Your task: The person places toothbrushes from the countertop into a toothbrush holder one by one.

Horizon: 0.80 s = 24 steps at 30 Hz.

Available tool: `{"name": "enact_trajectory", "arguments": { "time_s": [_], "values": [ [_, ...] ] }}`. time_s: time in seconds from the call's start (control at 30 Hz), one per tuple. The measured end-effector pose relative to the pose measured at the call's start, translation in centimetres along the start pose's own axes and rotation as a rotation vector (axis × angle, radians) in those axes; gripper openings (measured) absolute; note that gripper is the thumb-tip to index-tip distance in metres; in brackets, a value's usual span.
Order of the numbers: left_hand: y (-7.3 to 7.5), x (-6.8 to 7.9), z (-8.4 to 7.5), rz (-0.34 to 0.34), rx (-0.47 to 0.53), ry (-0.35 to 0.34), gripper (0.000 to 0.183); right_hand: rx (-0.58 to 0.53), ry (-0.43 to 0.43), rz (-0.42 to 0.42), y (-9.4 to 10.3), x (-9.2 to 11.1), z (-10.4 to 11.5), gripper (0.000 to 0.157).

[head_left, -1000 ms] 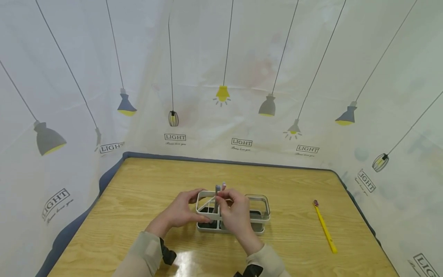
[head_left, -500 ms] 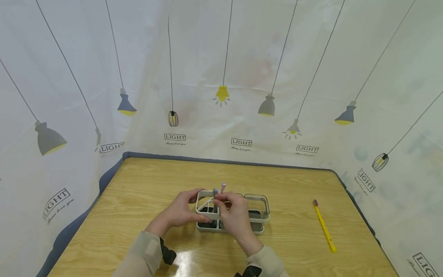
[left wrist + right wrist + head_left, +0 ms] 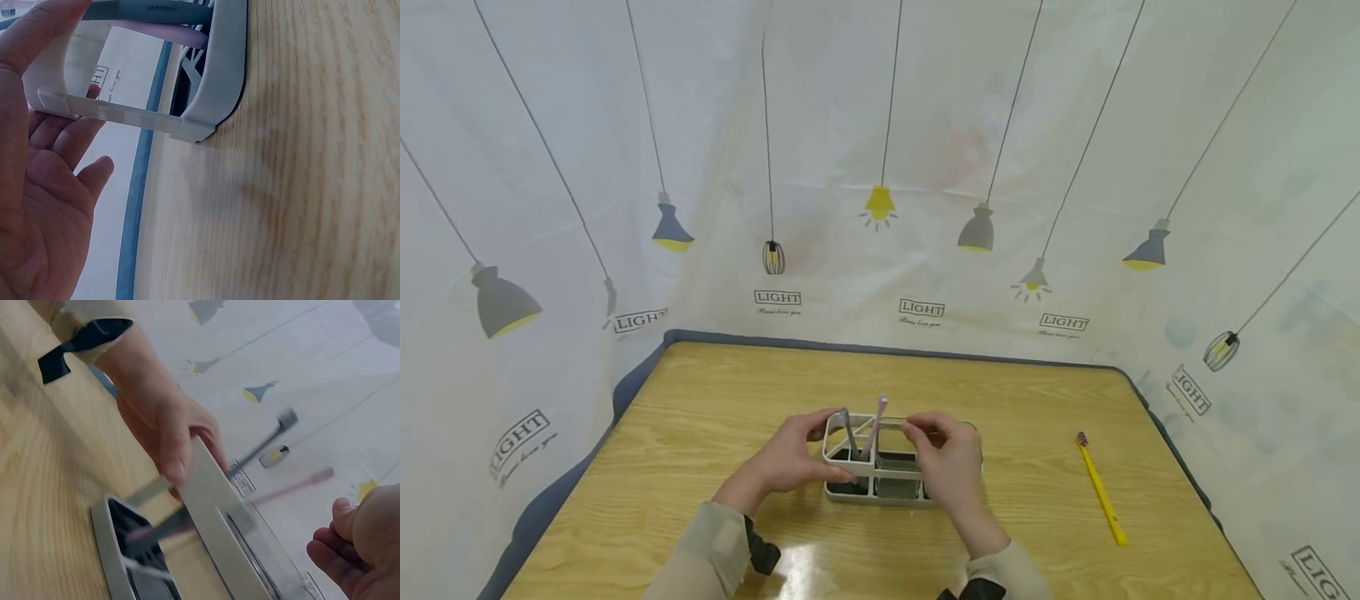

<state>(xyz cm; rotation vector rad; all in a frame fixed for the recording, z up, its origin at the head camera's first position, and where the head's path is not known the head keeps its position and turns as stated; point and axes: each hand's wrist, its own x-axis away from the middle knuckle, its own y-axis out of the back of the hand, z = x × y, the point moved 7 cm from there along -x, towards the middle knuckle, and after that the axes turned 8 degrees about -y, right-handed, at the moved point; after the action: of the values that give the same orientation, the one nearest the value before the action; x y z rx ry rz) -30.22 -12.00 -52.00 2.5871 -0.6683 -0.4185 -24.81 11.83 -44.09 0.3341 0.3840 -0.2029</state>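
Note:
A white toothbrush holder [image 3: 895, 472] with an open frame and dark base stands on the table. My left hand [image 3: 790, 454] grips its left end, thumb at the front and fingers behind. In the left compartment a grey toothbrush [image 3: 850, 433] and a pink toothbrush [image 3: 876, 425] lean, heads up. The grey handle [image 3: 147, 11] lies beside the pink handle [image 3: 159, 31] in the left wrist view. My right hand [image 3: 953, 467] hovers over the holder's right part, fingers loosely bent. Nothing shows between its fingertips [image 3: 342, 509] in the right wrist view.
A yellow toothbrush [image 3: 1102, 492] lies on the wooden table [image 3: 760, 375] to the right of the holder. A pale curtain [image 3: 820, 150] printed with lamps surrounds the table's back and sides.
My right hand has let go of the grey toothbrush and moved right, away from it. The grey toothbrush now leans left in its compartment. My left hand stays on the holder.

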Motion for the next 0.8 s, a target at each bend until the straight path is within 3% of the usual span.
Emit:
{"name": "enact_trajectory", "arguments": {
  "time_s": [0.13, 0.33, 0.6, 0.8],
  "values": [
    [-0.1, 0.0, 0.0, 0.005, 0.003, 0.004, 0.103, 0.055, 0.026, -0.037, 3.6, -0.8, -1.3, 0.010],
    [0.1, 0.0, 0.0, -0.007, 0.000, -0.005, 0.102, 0.250, -0.014, -0.094, 10.4, -2.4, -4.4, 0.006],
    [0.1, -0.1, 0.1, -0.002, 0.002, -0.017, 0.102, 0.541, -0.135, -0.079, 18.7, -3.6, -9.5, 0.016],
    [0.1, 0.2, 0.2, 0.000, -0.011, 0.012, 0.106, 0.629, -0.296, -0.020, 22.8, -3.2, -14.2, 0.024]
  ]
}}
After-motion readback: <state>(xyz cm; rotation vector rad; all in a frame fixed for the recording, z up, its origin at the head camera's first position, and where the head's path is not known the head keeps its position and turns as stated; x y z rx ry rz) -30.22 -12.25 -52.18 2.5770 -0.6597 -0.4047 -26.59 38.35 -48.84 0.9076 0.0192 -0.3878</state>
